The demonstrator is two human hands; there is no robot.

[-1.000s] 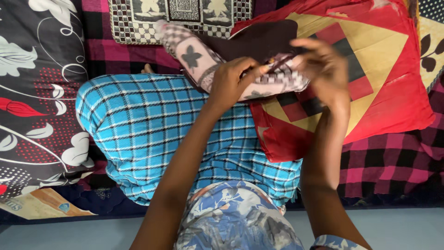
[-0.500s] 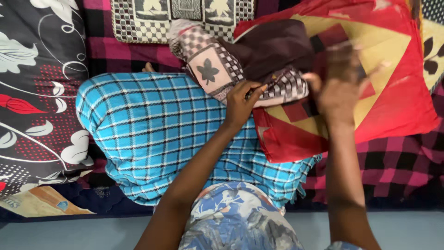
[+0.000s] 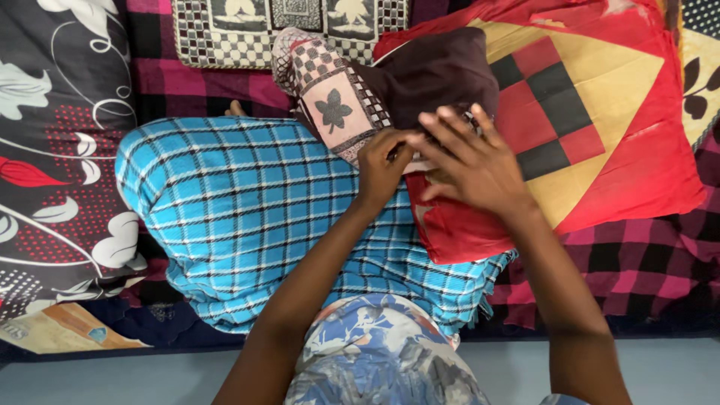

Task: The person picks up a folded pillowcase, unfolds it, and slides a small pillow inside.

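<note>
Pillowcase (image 3: 334, 101) pinched at its edge by left hand (image 3: 384, 166), pressed flat by spread, empty right hand (image 3: 471, 161) against red cushion (image 3: 600, 97); best kept taut.

A single head-worn camera looks steeply down from close range over the person's own arms and lap (image 3: 247, 217), facing forward toward cushions (image 3: 600, 112) on a plaid blanket (image 3: 637, 262). No second view.
</note>
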